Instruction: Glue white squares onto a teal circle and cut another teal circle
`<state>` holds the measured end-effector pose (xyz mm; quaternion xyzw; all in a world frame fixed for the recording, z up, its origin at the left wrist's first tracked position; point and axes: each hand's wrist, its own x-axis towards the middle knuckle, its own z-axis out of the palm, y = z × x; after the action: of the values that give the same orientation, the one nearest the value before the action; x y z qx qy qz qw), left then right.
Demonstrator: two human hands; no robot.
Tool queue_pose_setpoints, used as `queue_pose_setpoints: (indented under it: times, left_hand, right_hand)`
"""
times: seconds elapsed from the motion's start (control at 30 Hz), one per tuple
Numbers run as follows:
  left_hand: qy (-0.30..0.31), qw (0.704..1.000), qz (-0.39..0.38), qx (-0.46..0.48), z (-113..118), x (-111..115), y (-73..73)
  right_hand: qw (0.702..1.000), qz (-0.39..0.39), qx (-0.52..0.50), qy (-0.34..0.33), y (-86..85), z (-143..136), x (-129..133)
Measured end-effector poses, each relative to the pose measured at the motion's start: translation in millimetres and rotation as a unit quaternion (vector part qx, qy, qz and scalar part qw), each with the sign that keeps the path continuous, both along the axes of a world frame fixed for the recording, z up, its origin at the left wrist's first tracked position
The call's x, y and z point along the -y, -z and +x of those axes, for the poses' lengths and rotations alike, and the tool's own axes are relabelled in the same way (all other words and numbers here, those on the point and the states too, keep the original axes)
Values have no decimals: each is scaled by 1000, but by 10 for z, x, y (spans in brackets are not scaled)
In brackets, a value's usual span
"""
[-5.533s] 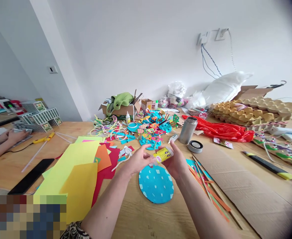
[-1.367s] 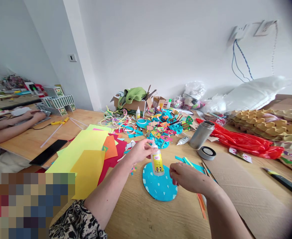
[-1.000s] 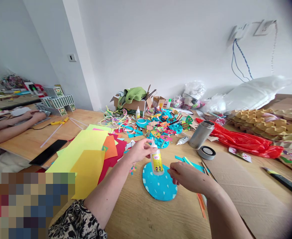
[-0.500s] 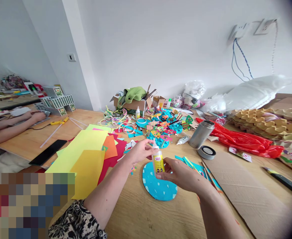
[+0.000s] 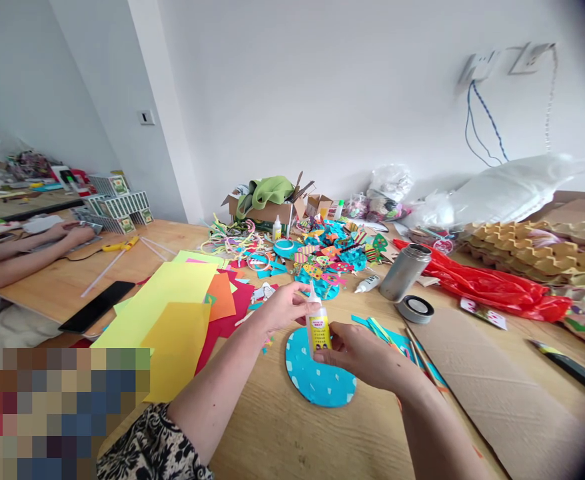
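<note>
In the middle of the head view stands a glue bottle [image 5: 319, 328], clear with a yellow label and a pointed white nozzle, held roughly upright. My right hand [image 5: 365, 350] is closed round its lower part. With closed fingers, my left hand [image 5: 286, 308] grips it at the shoulder, just below the nozzle. Under the bottle, a flat blue disc [image 5: 317, 388] with pale spots lies on the wooden table [image 5: 252, 427]; the bottle and my right hand cover its upper edge.
Yellow paper sheets [image 5: 177, 293] lie to the left, beside a black phone [image 5: 96, 307]. Colourful paper decorations [image 5: 330, 257] are heaped behind my hands. A metal flask [image 5: 405, 272], its lid [image 5: 416, 309] and a cardboard sheet [image 5: 497, 387] are at right. Another person's hands [image 5: 75, 233] rest at far left.
The glue bottle has shifted very slightly to the right in the view. Both my hands keep the same grip on it, and the blue disc stays in place.
</note>
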<state>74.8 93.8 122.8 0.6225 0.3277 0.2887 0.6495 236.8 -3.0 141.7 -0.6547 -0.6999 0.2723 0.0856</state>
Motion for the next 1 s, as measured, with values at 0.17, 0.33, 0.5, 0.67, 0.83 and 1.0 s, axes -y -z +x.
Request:
queue_pose_setpoints:
  times: [0.17, 0.33, 0.5, 0.67, 0.83, 1.0]
  left_hand:
    - [3, 1000, 1, -2, 1, 3, -4]
    - [5, 1000, -3, 1, -2, 6, -13]
    - [9, 1000, -15, 13, -4, -7, 0]
    - [18, 998, -39, 39, -29, -25, -4]
    - [1, 992, -82, 98, -96, -24, -92]
    - [-19, 981, -124, 145, -104, 1, -163]
  right_hand:
    - [1000, -3, -1, -5, 6, 3, -7]
    - [1000, -3, -4, -4, 20, 3, -18]
    - [1000, -12, -15, -7, 20, 17, -10]
    - [1000, -2, -24, 1, 8, 21, -4]
    - [996, 39, -67, 44, 36, 24, -38]
    - [987, 80, -92, 107, 90, 27, -89]
